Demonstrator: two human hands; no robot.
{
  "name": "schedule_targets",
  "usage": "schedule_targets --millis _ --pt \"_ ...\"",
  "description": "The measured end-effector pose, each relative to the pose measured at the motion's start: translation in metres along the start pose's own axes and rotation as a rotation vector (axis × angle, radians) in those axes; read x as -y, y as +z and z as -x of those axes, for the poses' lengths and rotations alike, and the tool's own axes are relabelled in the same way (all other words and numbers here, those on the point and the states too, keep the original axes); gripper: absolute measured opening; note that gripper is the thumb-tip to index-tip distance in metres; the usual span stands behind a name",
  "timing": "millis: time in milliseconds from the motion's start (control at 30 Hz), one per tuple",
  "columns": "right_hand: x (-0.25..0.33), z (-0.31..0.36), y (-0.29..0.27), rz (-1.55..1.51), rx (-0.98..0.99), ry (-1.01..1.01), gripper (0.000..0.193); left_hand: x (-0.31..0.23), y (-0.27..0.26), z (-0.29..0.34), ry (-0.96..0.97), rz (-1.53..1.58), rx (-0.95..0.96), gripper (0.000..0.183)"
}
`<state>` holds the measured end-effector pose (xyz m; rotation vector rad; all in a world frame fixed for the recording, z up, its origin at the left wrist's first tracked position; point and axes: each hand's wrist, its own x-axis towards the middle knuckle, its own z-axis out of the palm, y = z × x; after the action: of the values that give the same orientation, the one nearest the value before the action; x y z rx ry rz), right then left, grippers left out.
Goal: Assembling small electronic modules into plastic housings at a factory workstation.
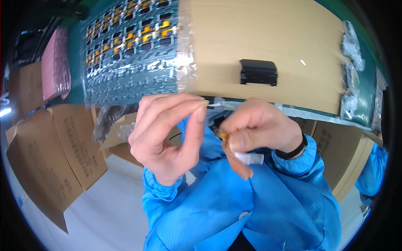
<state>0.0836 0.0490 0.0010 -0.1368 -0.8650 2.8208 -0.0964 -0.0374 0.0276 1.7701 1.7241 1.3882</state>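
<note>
My left hand [167, 134] is raised in front of me, thumb and forefinger pinched on the end of a thin clear film strip [215, 103]. The strip runs across to my right hand [259, 127]. That hand is closed around a small dark part with an orange flex tail [223, 134]; most of the part is hidden by the fingers. One right finger wears a white finger cot [250, 158]. Both sleeves are blue, and a black band sits on the right wrist.
A clear blister tray [134, 54] of several small orange-and-black parts lies on the tan board [268, 33], with a black block [258, 72] to its right. Pink trays [55, 62] and cardboard boxes [50, 150] stand left. Silver bags [351, 46] lie right.
</note>
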Motion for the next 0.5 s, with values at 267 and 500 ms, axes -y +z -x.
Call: schedule_targets --millis 267,500 --pt "0.012 0.027 0.005 1.335 -0.453 -0.328 0.01 0.113 -0.074 0.129 -0.878 -0.574 -0.315 0.019" --pt "0.022 0.051 0.0 1.237 -0.646 -0.426 0.01 0.164 -0.087 0.174 -0.868 -0.894 -0.045 0.03"
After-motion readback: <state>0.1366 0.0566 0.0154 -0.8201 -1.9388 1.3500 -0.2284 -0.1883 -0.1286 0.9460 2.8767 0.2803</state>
